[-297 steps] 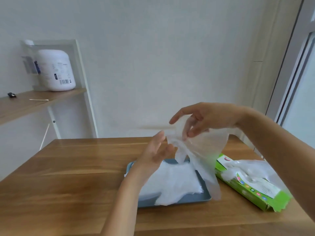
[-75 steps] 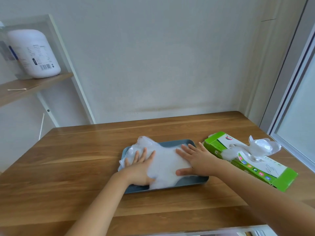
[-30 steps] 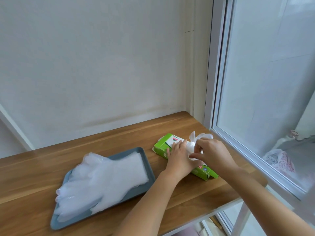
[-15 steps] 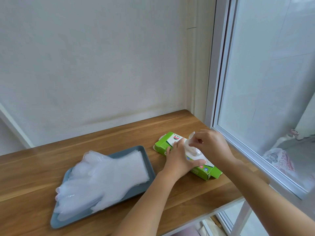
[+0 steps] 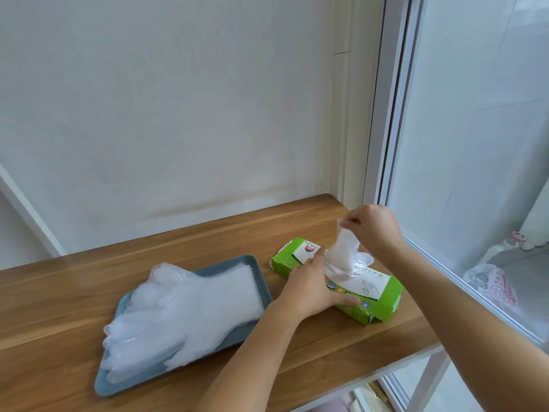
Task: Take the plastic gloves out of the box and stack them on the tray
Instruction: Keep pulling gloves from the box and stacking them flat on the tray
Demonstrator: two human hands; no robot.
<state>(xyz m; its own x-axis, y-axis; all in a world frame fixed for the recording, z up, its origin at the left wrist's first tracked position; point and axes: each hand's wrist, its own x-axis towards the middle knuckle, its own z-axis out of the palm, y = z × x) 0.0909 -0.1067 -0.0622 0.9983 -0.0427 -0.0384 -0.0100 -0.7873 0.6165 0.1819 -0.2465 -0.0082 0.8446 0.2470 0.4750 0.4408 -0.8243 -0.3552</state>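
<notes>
**Plastic gloves (image 5: 184, 310) piled on the tray, one more halfway out of the box**

So the pile of clear gloves lies flat on the grey-blue tray (image 5: 259, 273), cuffs at the 2 o'clock end and fingertips down at the 8 o'clock end. The green box (image 5: 383, 292) sits on the wooden table (image 5: 74, 281) just off the tray's 3 o'clock side, near it but not touching. Left hand (image 5: 312, 289) is laid over the box top, fingers pretty much straight and thumb stretched along the near side, pressing it down. Right hand (image 5: 374, 230) is up above the box at about its 12 o'clock, fingertips pinching the top of a single glove (image 5: 344, 251). That one stands up out of the slot, lower part still tucked inside. A glass door (image 5: 475, 144) runs along the table's 3 o'clock edge.
</notes>
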